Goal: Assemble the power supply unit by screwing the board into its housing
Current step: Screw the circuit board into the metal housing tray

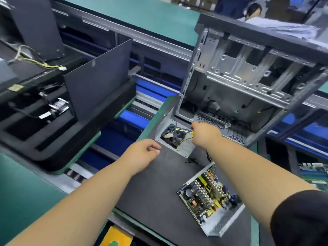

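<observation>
Board (204,194) near; right hand (204,134) pinches fan wires (184,137), may tear; left hand (143,153) curled, empty.

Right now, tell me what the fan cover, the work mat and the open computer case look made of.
Fan cover: bare sheet metal, matte grey, with folded edges. Work mat: dark, dull, probably rubber or foam; no glare. Computer case: stamped steel by its look, silvery, punched with holes and slots.
</observation>
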Demonstrator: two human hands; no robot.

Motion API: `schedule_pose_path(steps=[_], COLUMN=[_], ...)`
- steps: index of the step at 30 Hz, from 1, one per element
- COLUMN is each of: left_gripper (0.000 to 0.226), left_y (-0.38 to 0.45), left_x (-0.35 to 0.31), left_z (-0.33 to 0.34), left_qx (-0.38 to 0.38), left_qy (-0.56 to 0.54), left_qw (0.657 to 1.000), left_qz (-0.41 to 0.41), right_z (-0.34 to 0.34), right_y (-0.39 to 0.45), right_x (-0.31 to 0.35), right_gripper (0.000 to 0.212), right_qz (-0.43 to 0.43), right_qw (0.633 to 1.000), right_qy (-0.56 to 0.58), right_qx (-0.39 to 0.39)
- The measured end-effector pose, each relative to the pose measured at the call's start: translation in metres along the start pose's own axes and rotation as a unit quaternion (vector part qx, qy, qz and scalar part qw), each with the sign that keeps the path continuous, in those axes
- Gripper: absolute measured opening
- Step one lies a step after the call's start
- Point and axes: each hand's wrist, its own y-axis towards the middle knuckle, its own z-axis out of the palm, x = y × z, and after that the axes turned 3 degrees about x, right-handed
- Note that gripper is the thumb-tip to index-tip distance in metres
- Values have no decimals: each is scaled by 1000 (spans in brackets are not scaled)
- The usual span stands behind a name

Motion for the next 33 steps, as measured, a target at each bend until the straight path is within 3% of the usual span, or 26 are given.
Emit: schedule_pose_path(steps=[6,10,13,21,28,33], left_gripper=[7,5,4,9,9,8], left_y=[-26,-38,-53,-96,-114,-120], left_x=[-9,-14,-21,-28,-37,-40], left_z=[49,70,79,97,103,107], left_qx=[21,-13,-52,-88,-115,-125], left_qy=[103,119,123,119,112,86], left_qw=[994,993,990,978,975,976], left_qz=[3,-23,-54,-144,-154,-157], right_z=[-13,-20,-24,-16,0,9], right_y=[-15,-34,-48,-77,-84,-86], right_x=[-18,-32,-37,-34,-25,-29], right_gripper=[41,16,13,29,32,46], right_qz=[-54,-113,-162,-273,-282,-280], right_qw=[991,987,979,957,952,953], right_qy=[119,112,113,-2,-89,-114], right_qx=[-18,-6,38,100,78,37])
